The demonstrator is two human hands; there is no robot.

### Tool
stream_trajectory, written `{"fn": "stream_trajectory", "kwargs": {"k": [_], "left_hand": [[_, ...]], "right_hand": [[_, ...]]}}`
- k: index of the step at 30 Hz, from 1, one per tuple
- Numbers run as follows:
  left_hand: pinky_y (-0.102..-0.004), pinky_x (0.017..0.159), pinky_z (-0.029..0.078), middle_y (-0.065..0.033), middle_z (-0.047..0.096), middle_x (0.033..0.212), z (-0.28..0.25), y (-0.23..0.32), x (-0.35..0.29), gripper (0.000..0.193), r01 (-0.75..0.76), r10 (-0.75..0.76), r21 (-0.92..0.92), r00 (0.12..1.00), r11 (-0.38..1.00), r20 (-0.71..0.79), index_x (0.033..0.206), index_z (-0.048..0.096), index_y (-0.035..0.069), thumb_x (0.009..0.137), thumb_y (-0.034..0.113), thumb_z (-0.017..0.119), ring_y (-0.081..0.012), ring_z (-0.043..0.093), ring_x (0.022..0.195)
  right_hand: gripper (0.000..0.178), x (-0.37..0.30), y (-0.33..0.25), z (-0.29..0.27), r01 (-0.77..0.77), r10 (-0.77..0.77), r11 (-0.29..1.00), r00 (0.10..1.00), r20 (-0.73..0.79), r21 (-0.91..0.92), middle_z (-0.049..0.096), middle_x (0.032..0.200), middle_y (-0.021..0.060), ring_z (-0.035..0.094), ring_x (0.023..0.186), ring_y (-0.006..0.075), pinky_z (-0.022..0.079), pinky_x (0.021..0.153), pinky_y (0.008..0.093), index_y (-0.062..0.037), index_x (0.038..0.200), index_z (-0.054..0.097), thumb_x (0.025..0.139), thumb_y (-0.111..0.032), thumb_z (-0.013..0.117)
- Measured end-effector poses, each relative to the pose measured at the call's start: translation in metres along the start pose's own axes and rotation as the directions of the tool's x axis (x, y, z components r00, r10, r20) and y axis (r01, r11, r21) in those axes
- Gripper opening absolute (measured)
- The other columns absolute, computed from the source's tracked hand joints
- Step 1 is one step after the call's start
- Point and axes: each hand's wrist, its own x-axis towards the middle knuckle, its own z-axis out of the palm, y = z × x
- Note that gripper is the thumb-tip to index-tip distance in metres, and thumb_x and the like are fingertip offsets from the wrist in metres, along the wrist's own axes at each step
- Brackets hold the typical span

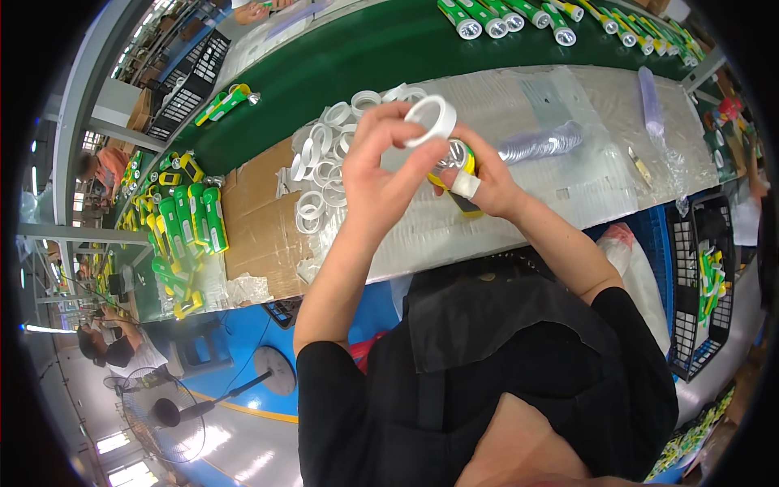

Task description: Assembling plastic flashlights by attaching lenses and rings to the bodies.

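**White ring held over a flashlight head**

Closest to the camera is the person's dark apron [487, 341] and black sleeves, with both bare forearms rising from them toward the bench [568, 187]. The left hand [377, 166] is raised above the bench edge, its fingertips pinched on a white plastic ring [432, 119] — held tilted, just above and touching the shiny front of the flashlight. The right hand [487, 183] is closed around a yellow-and-green flashlight [458, 166], the reflector end pointing up toward the ring; a strip of white tape is wrapped on one finger of this hand. The two hands meet at the ring and flashlight, close together over the clear plastic sheet that covers the bench.

Just left of the hands lies a heap of loose white rings [324, 158], spilling onto a flattened piece of cardboard [256, 211]. To the right of the hands sits a stack of clear round lenses [540, 144] lying on its side. Farther left, a group of green flashlight bodies [191, 215] stands at the bench end. Beyond the bench runs a green conveyor belt [365, 49] — a row of finished green flashlights [503, 18] lies along its far side. A black wire basket [702, 284] with green parts hangs at the right.
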Motion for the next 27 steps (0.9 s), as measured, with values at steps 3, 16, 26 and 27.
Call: {"fn": "stream_trajectory", "kwargs": {"k": [3,16,26,27], "left_hand": [[-0.0299,0.073,0.049,-0.0111,0.063,0.106,0.004,0.014,0.024,0.022,0.021,-0.022,0.032,1.0,0.999,0.015,0.089,0.068,0.004,0.076,0.014,0.082,-0.0168,0.061,0.091],[-0.0355,0.071,0.049,-0.0119,0.062,0.106,0.032,-0.001,0.04,0.02,-0.413,0.354,0.298,0.906,0.86,0.233,0.083,0.067,0.005,0.074,0.017,0.081,-0.0278,0.061,0.089],[-0.0403,0.083,0.049,-0.0166,0.064,0.108,-0.021,-0.063,-0.068,0.022,0.049,-0.092,0.555,0.994,0.83,0.05,0.091,0.068,0.003,0.077,0.015,0.079,-0.0357,0.062,0.098],[-0.0408,0.083,0.049,-0.017,0.065,0.109,-0.02,-0.06,-0.068,0.023,-0.022,-0.04,0.654,0.996,0.756,0.08,0.094,0.068,0.003,0.077,0.015,0.079,-0.0368,0.062,0.099]], "right_hand": [[0.055,0.0,0.0,0.003,0.051,-0.048,0.98,0.999,0.021,-0.191,0.06,0.1,0.0077,0.061,0.085,0.0161,0.051,0.076,0.0317,-0.0037,0.133,0.043,0.088,-0.018,0.07],[0.051,-0.004,-0.003,0.004,0.048,-0.021,0.971,0.993,0.117,-0.235,0.057,0.111,0.0043,0.056,0.1,0.013,0.047,0.081,0.0295,-0.0049,0.127,0.048,0.084,-0.014,0.073],[0.057,-0.015,-0.029,0.002,-0.046,0.022,0.853,0.998,-0.053,-0.52,0.059,0.111,0.0048,0.057,0.102,0.0134,0.046,0.089,0.0291,-0.0079,0.129,0.047,0.083,-0.018,0.078],[0.057,-0.015,-0.028,0.002,-0.051,0.029,0.853,0.998,-0.051,-0.52,0.059,0.111,0.0048,0.057,0.102,0.0134,0.046,0.089,0.0291,-0.0079,0.129,0.047,0.083,-0.018,0.078]]}}
